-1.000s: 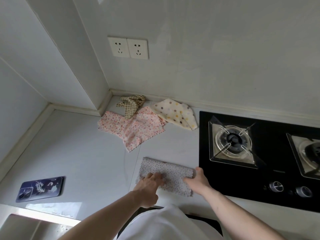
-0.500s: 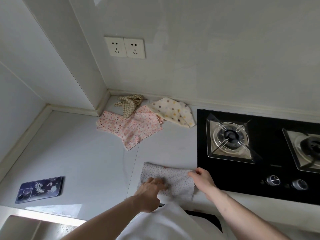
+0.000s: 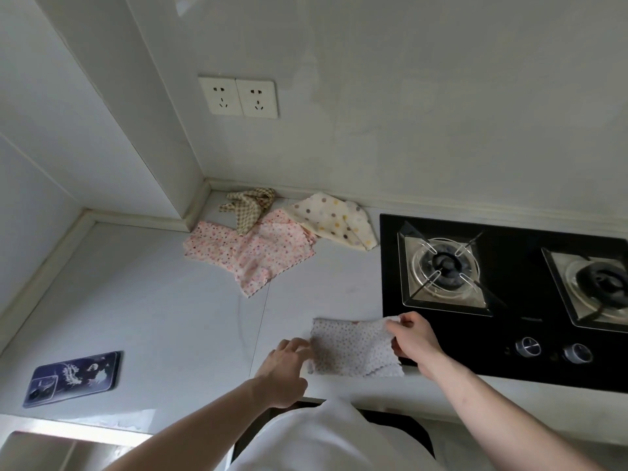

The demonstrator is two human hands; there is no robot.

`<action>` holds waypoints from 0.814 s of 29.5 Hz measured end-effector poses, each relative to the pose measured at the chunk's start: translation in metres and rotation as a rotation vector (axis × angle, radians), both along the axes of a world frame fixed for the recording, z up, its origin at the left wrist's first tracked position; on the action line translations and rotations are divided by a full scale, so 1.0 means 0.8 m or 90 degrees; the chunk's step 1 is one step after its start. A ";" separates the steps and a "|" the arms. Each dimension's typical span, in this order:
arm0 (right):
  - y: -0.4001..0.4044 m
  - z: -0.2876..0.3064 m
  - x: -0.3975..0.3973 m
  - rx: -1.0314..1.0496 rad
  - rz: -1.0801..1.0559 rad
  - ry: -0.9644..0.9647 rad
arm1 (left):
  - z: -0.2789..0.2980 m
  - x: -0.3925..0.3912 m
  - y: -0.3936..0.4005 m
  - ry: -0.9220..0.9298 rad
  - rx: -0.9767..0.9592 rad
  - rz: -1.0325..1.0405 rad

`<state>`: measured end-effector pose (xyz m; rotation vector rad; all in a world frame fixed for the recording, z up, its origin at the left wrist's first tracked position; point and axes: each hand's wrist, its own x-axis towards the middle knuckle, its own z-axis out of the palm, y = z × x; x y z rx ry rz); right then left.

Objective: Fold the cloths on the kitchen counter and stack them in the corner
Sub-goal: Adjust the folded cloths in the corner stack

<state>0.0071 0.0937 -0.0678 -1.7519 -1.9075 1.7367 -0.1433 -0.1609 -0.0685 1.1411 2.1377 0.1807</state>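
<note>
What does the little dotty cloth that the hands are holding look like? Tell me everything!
The dotty cloth is pale grey-white with tiny dots and looks thin and soft, with a wavy edge. It lies folded on the counter near the front edge, right beside the black stove. The right hand pinches its far right corner and lifts it a little. The left hand touches its left edge with its fingertips.
</note>
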 end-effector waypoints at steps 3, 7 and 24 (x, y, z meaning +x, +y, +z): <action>-0.016 -0.003 -0.018 -0.049 0.005 0.023 | 0.000 0.001 -0.009 -0.018 -0.014 0.000; -0.043 -0.004 -0.049 -0.103 0.032 0.045 | 0.003 0.006 -0.015 -0.016 0.008 0.035; -0.066 -0.017 -0.051 -0.014 0.142 0.010 | 0.010 -0.014 0.001 0.001 0.041 0.098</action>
